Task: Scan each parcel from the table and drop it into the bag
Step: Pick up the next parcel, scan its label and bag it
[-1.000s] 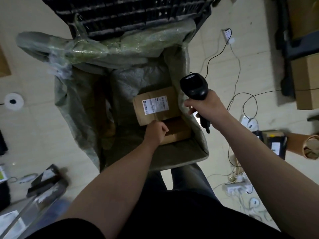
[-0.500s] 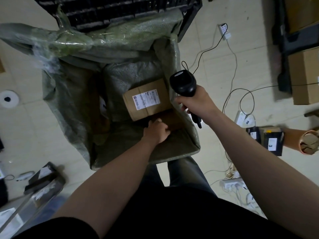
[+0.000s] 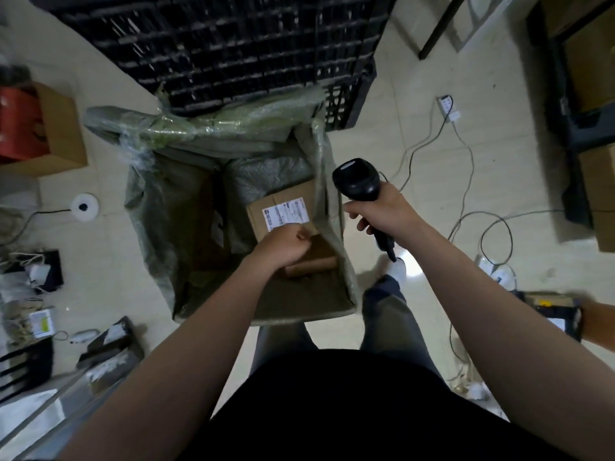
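A labelled cardboard parcel (image 3: 283, 207) lies inside the open green woven bag (image 3: 149, 201), towards its far right side, label facing up. A second, plain brown parcel (image 3: 314, 265) lies just nearer the person in the same bag. The left hand (image 3: 283, 244) hangs over the bag's mouth with its fingers curled in, covering the labelled parcel's near corner. I cannot tell whether it touches or pinches that corner. The right hand (image 3: 379, 212) is outside the bag, just beside its right wall, wrapped tight round the handle of a black barcode scanner (image 3: 357, 179) whose head points away from the person. A black plastic crate (image 3: 216, 44) stands beyond the bag.
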